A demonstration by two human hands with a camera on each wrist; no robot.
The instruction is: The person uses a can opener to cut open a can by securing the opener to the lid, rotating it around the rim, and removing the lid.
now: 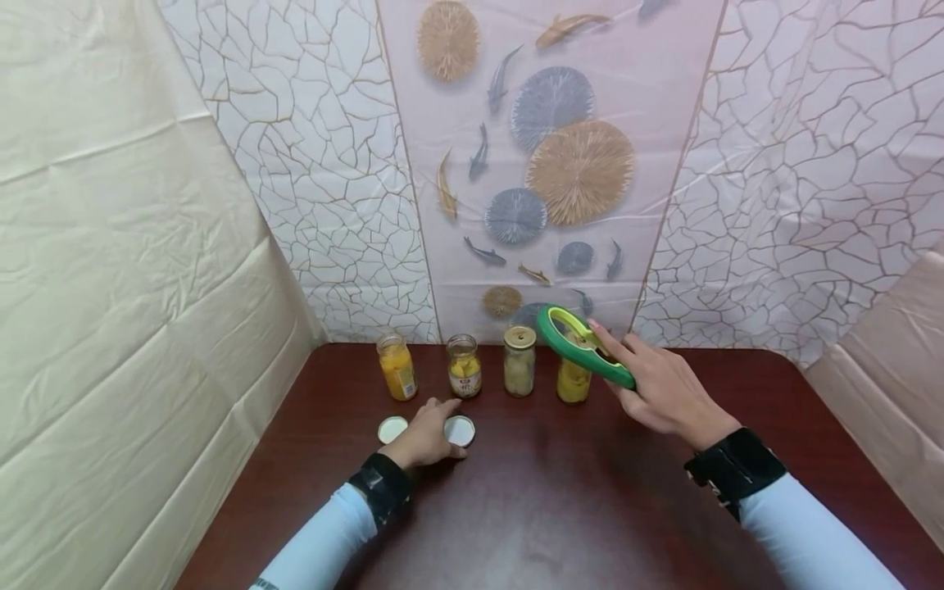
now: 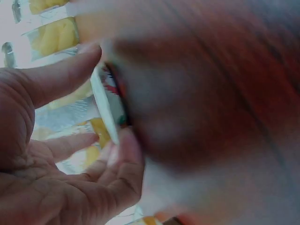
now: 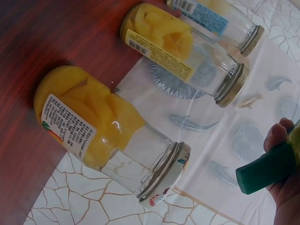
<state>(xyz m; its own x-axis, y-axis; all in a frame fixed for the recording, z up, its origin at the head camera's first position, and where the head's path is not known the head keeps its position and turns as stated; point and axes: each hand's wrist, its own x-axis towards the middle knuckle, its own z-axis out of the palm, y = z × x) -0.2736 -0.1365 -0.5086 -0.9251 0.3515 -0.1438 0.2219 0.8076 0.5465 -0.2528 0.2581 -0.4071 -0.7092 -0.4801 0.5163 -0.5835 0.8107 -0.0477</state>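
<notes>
My left hand (image 1: pixel 424 434) is low at the table, its thumb and fingers at opposite edges of a white jar lid (image 1: pixel 459 431). The left wrist view shows this lid (image 2: pixel 107 98) edge-on, pinched between thumb and fingertip. A second white lid (image 1: pixel 392 429) lies just left of the hand. Behind stand two lidless glass jars of yellow fruit, the left jar (image 1: pixel 398 373) and a labelled jar (image 1: pixel 465 373). Raised at the right, my right hand (image 1: pixel 664 389) grips a green jar opener (image 1: pixel 586 352), whose loop overlaps the rightmost jar (image 1: pixel 573 383).
A gold-lidded jar (image 1: pixel 519 365) of pale fruit stands between the labelled jar and the rightmost one. The jars form a row along the back of the dark red table (image 1: pixel 531 508), close to the patterned cloth (image 1: pixel 354 205). Pale cloth (image 1: pixel 133 328) hangs at the left side.
</notes>
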